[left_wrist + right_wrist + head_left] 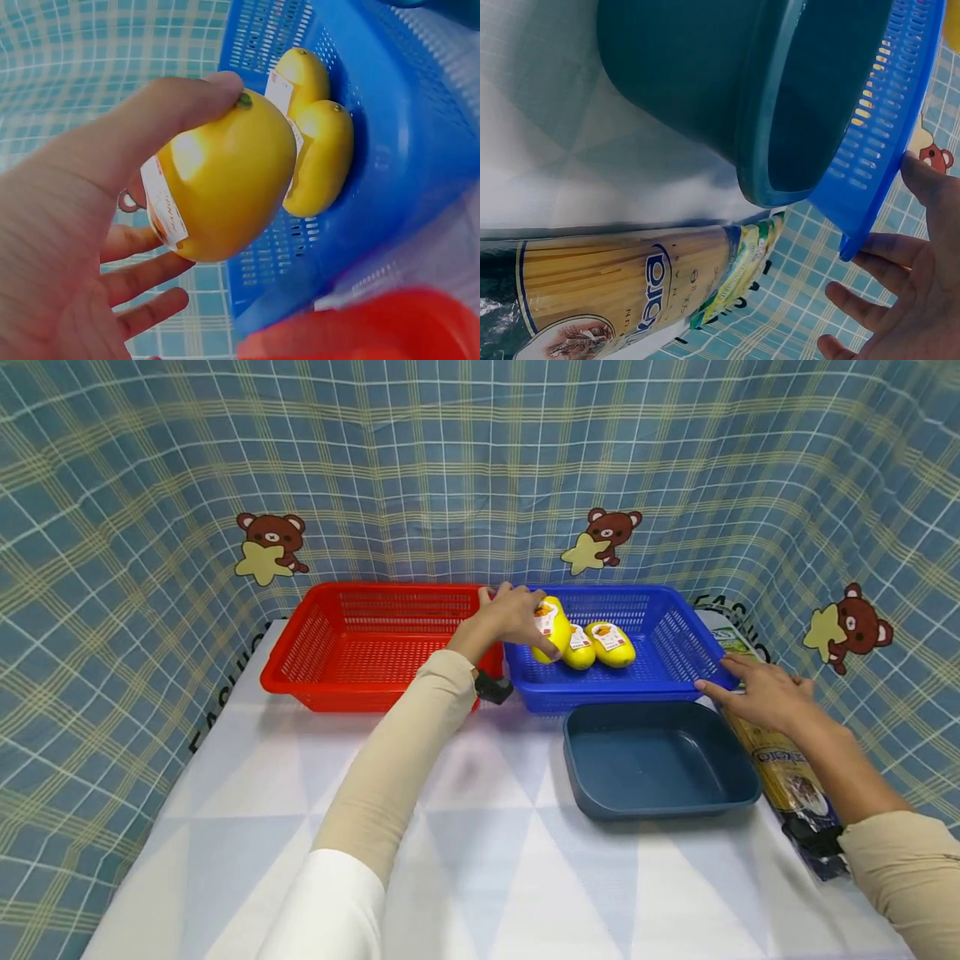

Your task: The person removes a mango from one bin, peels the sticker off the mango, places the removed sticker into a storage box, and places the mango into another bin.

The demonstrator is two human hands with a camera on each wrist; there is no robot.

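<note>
My left hand [510, 617] grips a yellow mango [232, 180] with a white label, thumb beside its green stem end. This mango is at the left end of the blue basket [667, 681]. Two more labelled mangoes, one in the middle [577, 652] and one to its right [613, 645], lie together in that basket. At the basket's near right corner, my right hand [772, 697] holds the rim between thumb and index finger. Its other fingers [855, 304] are spread loosely beside the corner.
A red basket [292, 685] stands left of the blue one. In front of the blue basket sits a dark teal bin [592, 806]. A pasta packet [787, 768] lies along the right, with a green-and-yellow packet [739, 270] beyond it. Plaid curtains [450, 468] enclose the table.
</note>
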